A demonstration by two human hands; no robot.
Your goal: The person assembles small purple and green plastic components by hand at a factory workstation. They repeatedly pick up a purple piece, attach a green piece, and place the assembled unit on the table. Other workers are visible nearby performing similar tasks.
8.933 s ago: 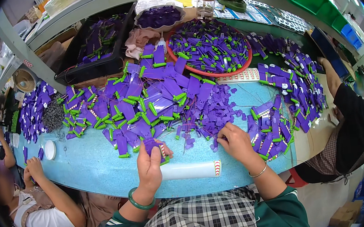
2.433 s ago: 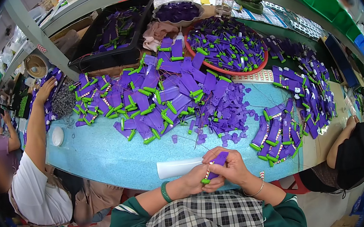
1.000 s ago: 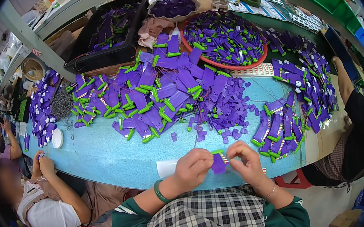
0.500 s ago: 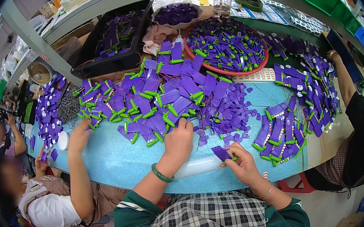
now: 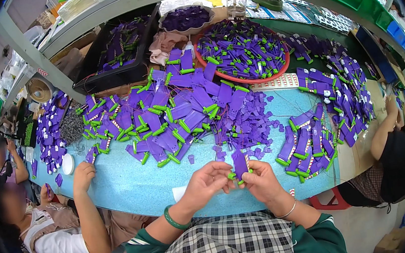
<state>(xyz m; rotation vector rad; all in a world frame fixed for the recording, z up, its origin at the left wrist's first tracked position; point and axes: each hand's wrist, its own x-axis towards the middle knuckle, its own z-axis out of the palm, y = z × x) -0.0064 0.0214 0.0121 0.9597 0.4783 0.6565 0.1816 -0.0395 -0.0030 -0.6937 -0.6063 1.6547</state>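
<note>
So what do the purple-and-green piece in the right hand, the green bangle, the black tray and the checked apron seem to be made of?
Purple-and-green piece: probably plastic, judging by its smooth, even colour.
Green bangle: polished stone, glass or plastic; its smooth sheen leaves that open.
Black tray: likely moulded plastic, with plain, smooth walls.
Checked apron: matte cloth, softly creased.

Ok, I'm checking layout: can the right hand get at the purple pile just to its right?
Likely yes: bare tabletop lies between the right hand and that pile, though the hand holds a purple piece.

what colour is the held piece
The held piece is purple with a green end; head view.
</note>
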